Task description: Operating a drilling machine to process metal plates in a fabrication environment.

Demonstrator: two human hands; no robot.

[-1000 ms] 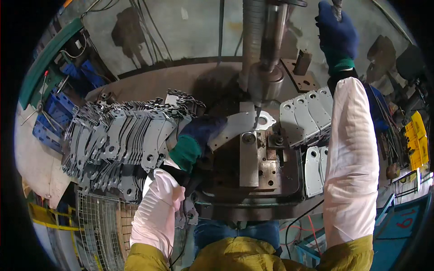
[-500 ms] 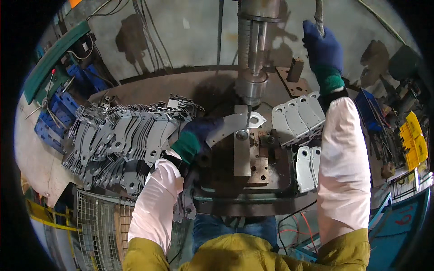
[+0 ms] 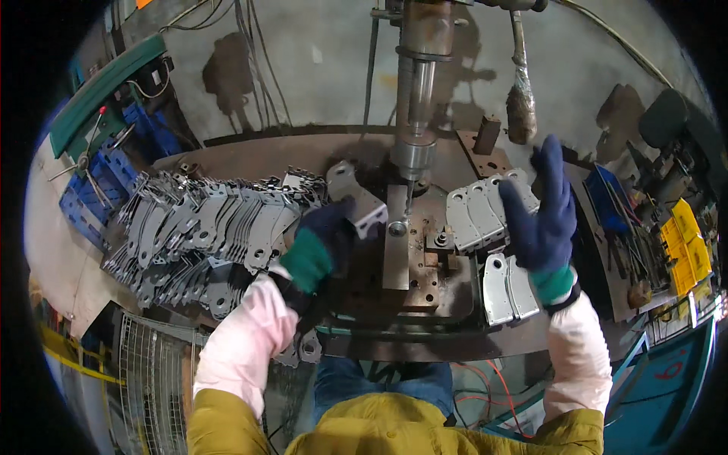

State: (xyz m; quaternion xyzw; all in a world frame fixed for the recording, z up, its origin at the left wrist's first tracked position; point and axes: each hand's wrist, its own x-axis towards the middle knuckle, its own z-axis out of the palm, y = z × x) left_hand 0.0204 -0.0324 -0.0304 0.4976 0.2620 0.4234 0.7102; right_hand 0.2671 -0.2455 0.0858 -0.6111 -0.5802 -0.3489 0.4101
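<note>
My left hand (image 3: 326,231), in a blue and green glove, grips a grey metal bracket (image 3: 350,188) with a hole near its end. It holds the bracket tilted, left of the drill press chuck (image 3: 414,155) and off the fixture. Below the chuck, a drill bit (image 3: 410,199) points down beside the flat steel bar (image 3: 396,262) of the fixture. My right hand (image 3: 542,216) is raised with its fingers stretched out and nothing in them. It is over the right-hand brackets (image 3: 474,216), below the wrapped feed lever handle (image 3: 521,114), and apart from it.
Many similar brackets (image 3: 205,227) are piled in rows at left on the round table. Two more brackets (image 3: 497,292) lie near the front right. A block on a plate (image 3: 487,135) stands behind. Blue bins, a yellow rack (image 3: 685,243) and a wire basket (image 3: 155,371) surround the table.
My right hand has let go of the lever handle and come down toward me. My left hand has pulled the bracket out from under the drill, leftward, and tilted it.
</note>
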